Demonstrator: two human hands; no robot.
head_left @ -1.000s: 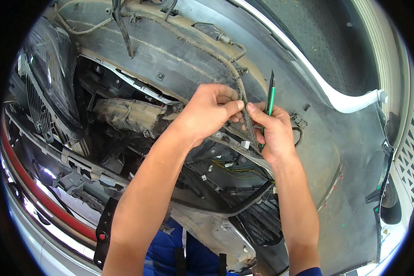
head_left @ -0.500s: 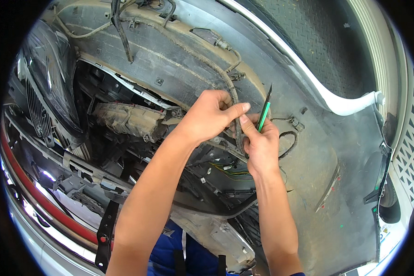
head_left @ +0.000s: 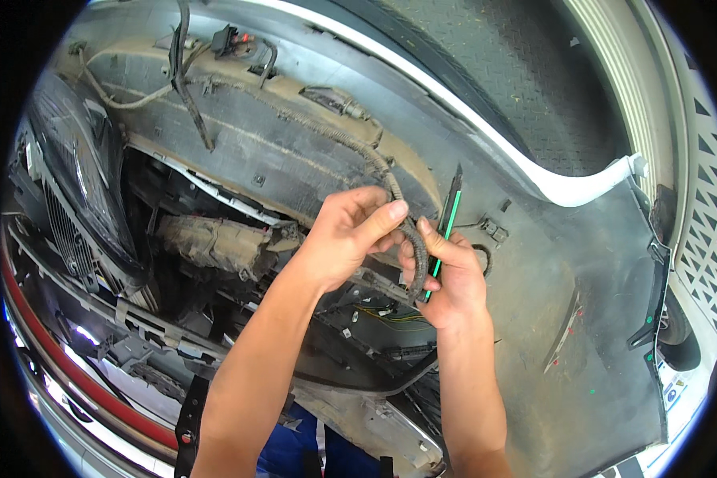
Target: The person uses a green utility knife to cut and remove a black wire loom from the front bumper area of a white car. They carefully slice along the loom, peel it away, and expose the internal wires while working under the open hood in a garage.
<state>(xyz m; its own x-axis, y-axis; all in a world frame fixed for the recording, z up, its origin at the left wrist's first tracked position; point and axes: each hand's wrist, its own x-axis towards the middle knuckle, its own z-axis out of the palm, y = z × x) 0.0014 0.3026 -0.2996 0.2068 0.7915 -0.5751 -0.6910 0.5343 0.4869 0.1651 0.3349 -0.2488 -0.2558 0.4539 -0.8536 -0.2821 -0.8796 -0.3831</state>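
A dusty wiring harness in ribbed black conduit (head_left: 416, 248) runs down between my hands from the grey bumper cover, bowed to the right. My left hand (head_left: 357, 233) is closed on it, thumb and fingers pinching its upper part. Just to the right, my right hand (head_left: 458, 275) is closed round a slim green and black utility knife (head_left: 452, 213), its dark pointed end upward. Fingers of that hand also touch the harness lower down. Behind my right hand, a short loop of cable and a connector (head_left: 494, 229) lie on the panel.
A dark headlamp (head_left: 76, 167) sits at the left. Near the centre is a dirt-covered housing (head_left: 215, 243), with thin coloured wires (head_left: 386, 316) below it. A red bar (head_left: 88, 374) crosses the lower left. The large dusty panel (head_left: 550, 382) fills the right side.
The harness bows more between my hands. The knife sits more steeply along the harness, with more of its green body showing. The whole view has shifted slightly.
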